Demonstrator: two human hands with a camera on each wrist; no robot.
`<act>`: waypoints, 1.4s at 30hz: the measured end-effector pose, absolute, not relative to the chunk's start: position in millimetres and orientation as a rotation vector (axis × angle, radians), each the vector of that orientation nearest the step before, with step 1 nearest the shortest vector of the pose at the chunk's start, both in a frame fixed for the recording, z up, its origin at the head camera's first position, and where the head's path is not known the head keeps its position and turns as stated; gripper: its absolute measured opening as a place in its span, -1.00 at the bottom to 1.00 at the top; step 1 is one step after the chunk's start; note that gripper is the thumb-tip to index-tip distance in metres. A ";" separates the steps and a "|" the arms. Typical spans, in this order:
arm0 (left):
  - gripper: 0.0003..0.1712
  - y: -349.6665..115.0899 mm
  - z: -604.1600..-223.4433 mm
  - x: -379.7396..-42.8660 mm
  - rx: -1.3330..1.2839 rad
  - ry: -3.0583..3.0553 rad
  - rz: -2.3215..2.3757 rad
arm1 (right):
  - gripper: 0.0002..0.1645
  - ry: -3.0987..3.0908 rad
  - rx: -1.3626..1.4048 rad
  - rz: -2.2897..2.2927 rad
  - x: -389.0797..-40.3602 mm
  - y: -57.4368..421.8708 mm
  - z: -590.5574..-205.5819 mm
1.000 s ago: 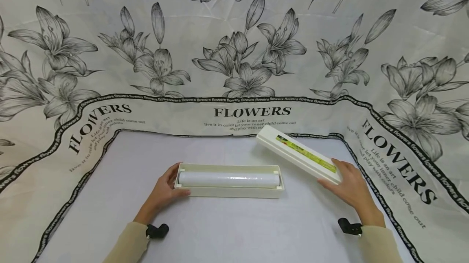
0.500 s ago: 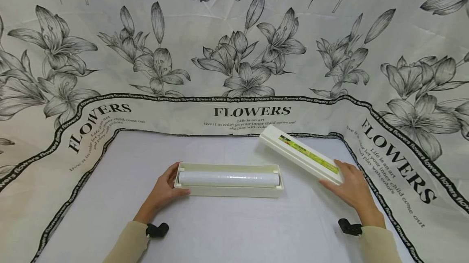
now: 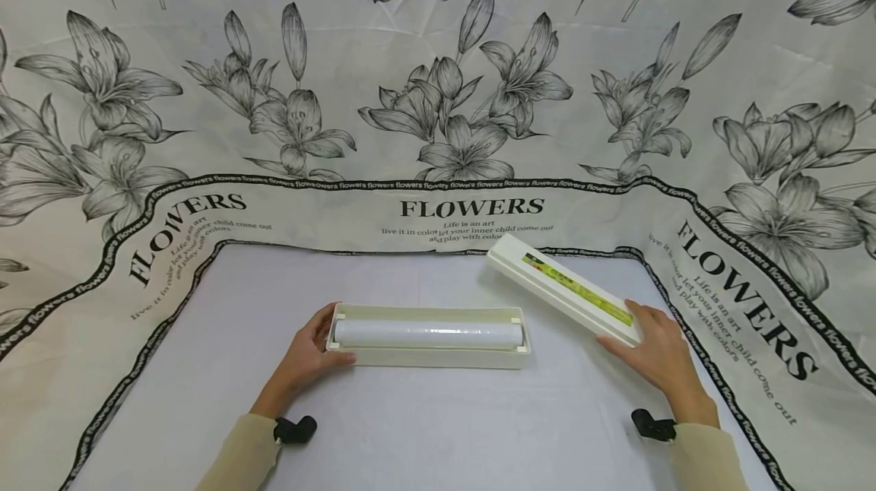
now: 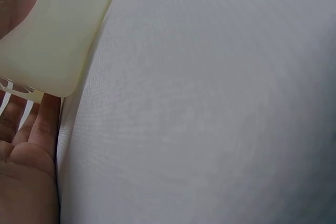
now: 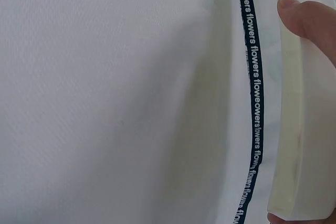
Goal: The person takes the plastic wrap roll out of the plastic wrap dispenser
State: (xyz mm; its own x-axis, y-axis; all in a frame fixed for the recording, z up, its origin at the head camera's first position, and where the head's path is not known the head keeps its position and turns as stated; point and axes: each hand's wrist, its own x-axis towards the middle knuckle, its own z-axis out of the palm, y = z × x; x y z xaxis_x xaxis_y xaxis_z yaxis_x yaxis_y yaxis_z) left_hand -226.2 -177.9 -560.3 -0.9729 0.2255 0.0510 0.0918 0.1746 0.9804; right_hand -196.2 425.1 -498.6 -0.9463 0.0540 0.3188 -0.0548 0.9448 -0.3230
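A long off-white cling film box (image 3: 438,359) sits on the white table with its top off. Inside it lies a roll of clear cling film (image 3: 427,334). My left hand (image 3: 306,358) grips the box's left end, thumb on the front wall and fingers behind; the left wrist view shows the thumb (image 4: 21,3) on the box's side. My right hand (image 3: 657,350) holds the box's white lid (image 3: 561,289) by its near right end. The lid, with a green-yellow label on top, slants up and away to the left, its shadow on the cloth below.
A white cloth covers the table (image 3: 438,430). Behind and at both sides hangs a flower-printed cloth (image 3: 438,134) with a black lettered border. Each wrist wears a small black camera, the left camera (image 3: 296,430) and the right camera (image 3: 652,426).
The lid in my right hand has shifted slightly to the right, mostly in the first half second. My left hand and the box stay where they were.
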 end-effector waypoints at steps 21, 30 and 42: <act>0.23 -177.2 -560.2 -226.2 0.299 2.320 1.922 | 0.21 -2.819 -0.085 0.490 -190.1 434.6 -506.5; 0.22 -177.7 -560.8 -226.9 0.318 2.320 1.929 | 0.22 -2.818 -0.110 0.469 -190.5 440.5 -504.3; 0.22 -177.7 -561.2 -226.4 0.308 2.322 1.928 | 0.20 -2.815 -0.119 0.480 -187.9 444.8 -503.0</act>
State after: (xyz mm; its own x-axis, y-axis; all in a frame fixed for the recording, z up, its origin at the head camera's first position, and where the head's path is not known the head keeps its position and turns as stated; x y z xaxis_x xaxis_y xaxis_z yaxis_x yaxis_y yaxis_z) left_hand -226.4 -177.7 -561.2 -0.9737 0.2231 0.0462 0.0865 0.1744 0.9809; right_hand -187.9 444.8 -503.0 -0.9567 0.1270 0.2618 0.0331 0.9413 -0.3360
